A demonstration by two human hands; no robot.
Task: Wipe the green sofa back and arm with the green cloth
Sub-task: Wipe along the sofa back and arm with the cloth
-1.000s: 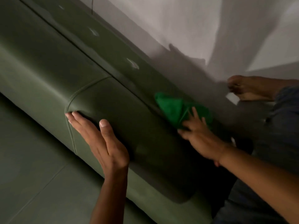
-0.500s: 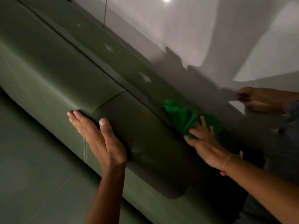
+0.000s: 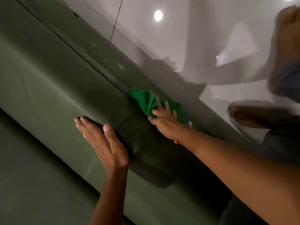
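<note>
now right hand (image 3: 164, 125) pushed green cloth (image 3: 146, 99) further along sofa (image 3: 48, 88)

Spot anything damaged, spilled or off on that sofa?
Small pale scuff-like marks dot the sofa top edge, one at; too blurred to tell if they are dirt or wear. Nothing is spilled. The green cloth sits bunched under the right hand.

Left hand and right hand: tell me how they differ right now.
The left hand lies flat and empty on the green sofa; the right hand presses the green cloth against it. The right wrist wears a thin band; the left wrist is bare. Both touch the sofa, fingers extended.
</note>
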